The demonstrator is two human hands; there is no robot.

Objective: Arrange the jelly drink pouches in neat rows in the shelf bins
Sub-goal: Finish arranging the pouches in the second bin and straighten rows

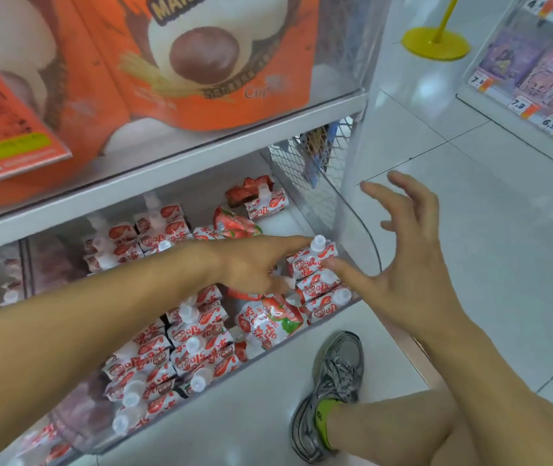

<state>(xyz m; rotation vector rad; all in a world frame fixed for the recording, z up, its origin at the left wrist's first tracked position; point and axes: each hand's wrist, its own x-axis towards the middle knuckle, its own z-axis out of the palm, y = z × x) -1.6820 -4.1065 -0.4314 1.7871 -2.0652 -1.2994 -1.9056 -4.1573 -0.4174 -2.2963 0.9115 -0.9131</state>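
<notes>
Down at the low shelf bin point(366, 230), the left hand point(258, 264) reaches in from the left, fingers stretched long towards a stack of jelly drink pouches point(315, 280) piled in the bin's front right corner. Whether the lower fingers curl round a pouch I cannot tell — the stack hides them. The top pouch point(312, 260) lies flat, long axis running left to right across the bin, white cap point(319, 243) tipped up and towards the back wall. The right hand point(403, 260) hovers outside the clear side wall, wide open, fingers spread, its thumb tip just touching the stack's right edge.

Along the front edge, more pouches point(181, 344) lie in rough rows, caps mostly pointing towards the front lip. One strawberry-printed pouch point(268, 321) sits askew between the rows and the corner stack. Farther back, a few lie scattered near the rear wall — one point(258, 196) crumpled in the back right corner.

The bin's left end is blurred behind a divider, its contents hard to make out. A grey trainer point(332, 385) stands on the floor below.
</notes>
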